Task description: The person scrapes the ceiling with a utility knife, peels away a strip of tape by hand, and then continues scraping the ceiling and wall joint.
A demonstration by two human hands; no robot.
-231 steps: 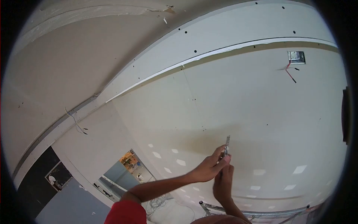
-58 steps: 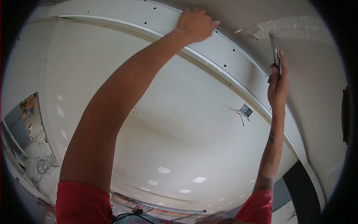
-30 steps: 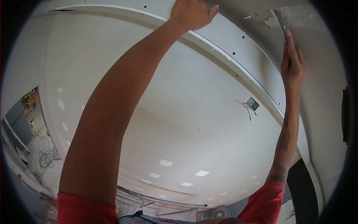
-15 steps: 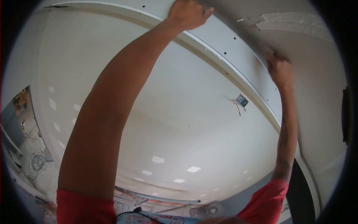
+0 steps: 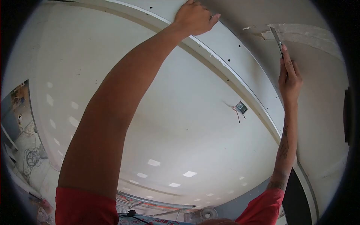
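My right hand point(image 5: 290, 80) is closed around a utility knife point(image 5: 278, 40). Its thin metal blade points up against the grey surface, with the tip by the edge of a rough pale strip point(image 5: 300, 33). Most of the knife's handle is hidden in my fingers. At the top of the view my left hand point(image 5: 195, 18) rests on the white plasterboard strip point(image 5: 234, 52), thumb stretched out to the side. Its fingertips are partly out of sight. Dark screw holes dot that strip.
Below the strip spreads a broad white panel point(image 5: 168, 112) with an open electrical box point(image 5: 241, 108) and loose wires. A coiled cable point(image 5: 33, 156) lies on the floor at left. Scaffold tubing point(image 5: 157, 200) and a fan point(image 5: 208, 213) show at the bottom.
My right hand, blurred beside the strip before, has moved up and slightly right, so the knife's blade now reaches the pale strip. My left hand stays on the plasterboard; the view has shifted a little.
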